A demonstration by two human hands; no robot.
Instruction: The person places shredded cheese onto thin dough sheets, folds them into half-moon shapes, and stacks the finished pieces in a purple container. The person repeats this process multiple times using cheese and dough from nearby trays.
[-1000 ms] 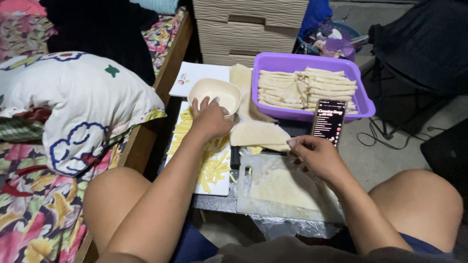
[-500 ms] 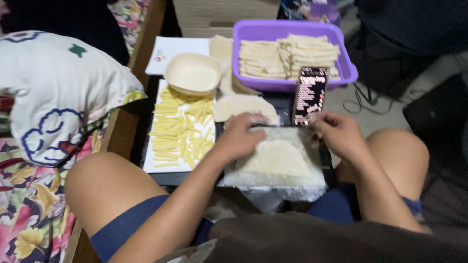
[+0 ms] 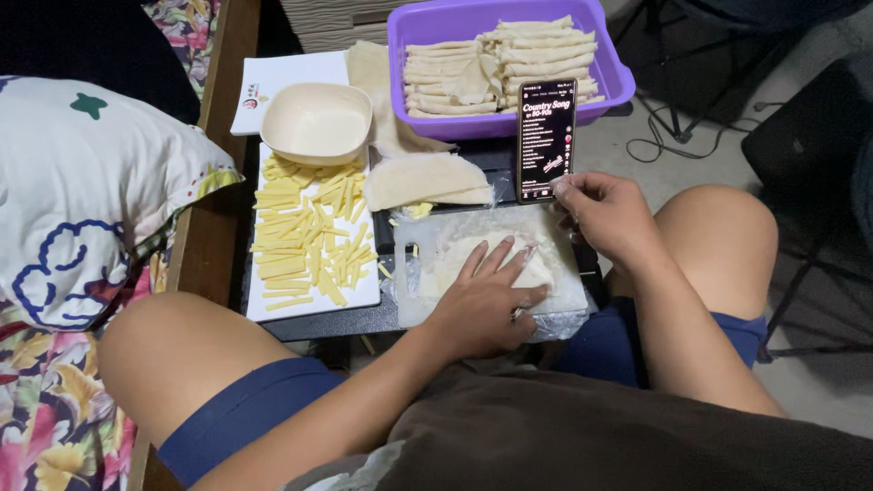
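1. Wrapper (image 3: 491, 259) lies flat on the white cutting board (image 3: 564, 295), just below the phone (image 3: 546, 138).
2. Left hand (image 3: 486, 300) presses it, fingers spread, grip released.
3. Right hand (image 3: 609, 214) pinches the board's upper right edge beside the phone.

Phone (image 3: 546, 138) upright, propped against purple tub (image 3: 618, 77), screen lit: dark background, white lettering. Right hand (image 3: 607, 214) just below it. White card (image 3: 273, 86), small red mark, flat beside cream bowl (image 3: 316, 123).

Glossy purple plastic tub (image 3: 615, 84) — matt cloth pillow (image 3: 91, 200) — smooth cream bowl (image 3: 316, 124).
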